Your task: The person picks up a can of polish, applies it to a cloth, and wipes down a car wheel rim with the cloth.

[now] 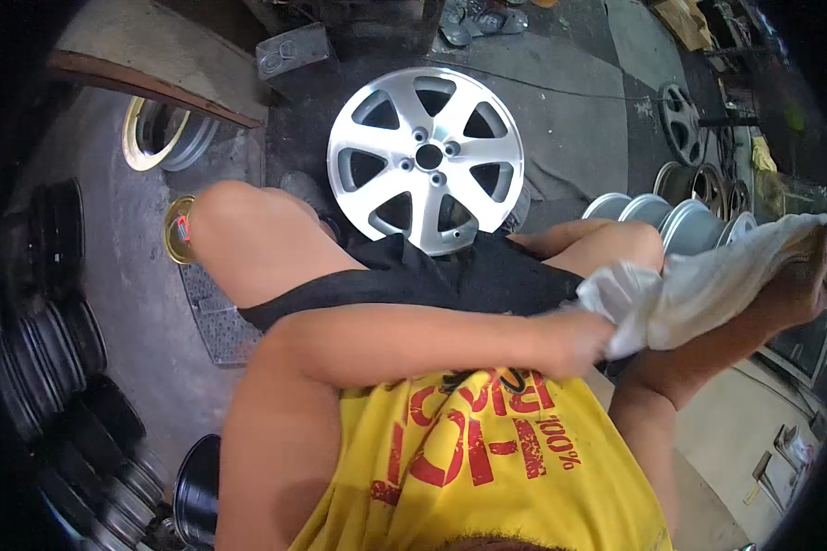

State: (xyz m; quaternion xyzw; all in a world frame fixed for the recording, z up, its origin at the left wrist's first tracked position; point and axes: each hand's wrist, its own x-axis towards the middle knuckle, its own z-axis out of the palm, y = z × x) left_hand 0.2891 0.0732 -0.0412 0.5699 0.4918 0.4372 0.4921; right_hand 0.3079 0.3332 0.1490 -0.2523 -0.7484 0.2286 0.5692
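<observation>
My left arm reaches across the front of my yellow shirt, and my left hand (574,342), slightly blurred, is closed on one bunched end of a white cloth (717,289). The cloth stretches up to the right along my right forearm. At its far end my right hand (809,275) grips it near the right edge of the view, its fingers mostly covered by the fabric. In front of my lap, a silver alloy wheel (383,151) with a bright machined face leans between my knees, its face towards me. Neither hand touches the wheel.
Several silver wheels (652,211) stand in a row beyond my right knee. Dark wheels (50,358) are stacked along the left. A gold-rimmed wheel (142,138) lies by the wooden edge, and a round gold tin (179,243) sits beside my left knee. Slippers (482,23) lie at the back.
</observation>
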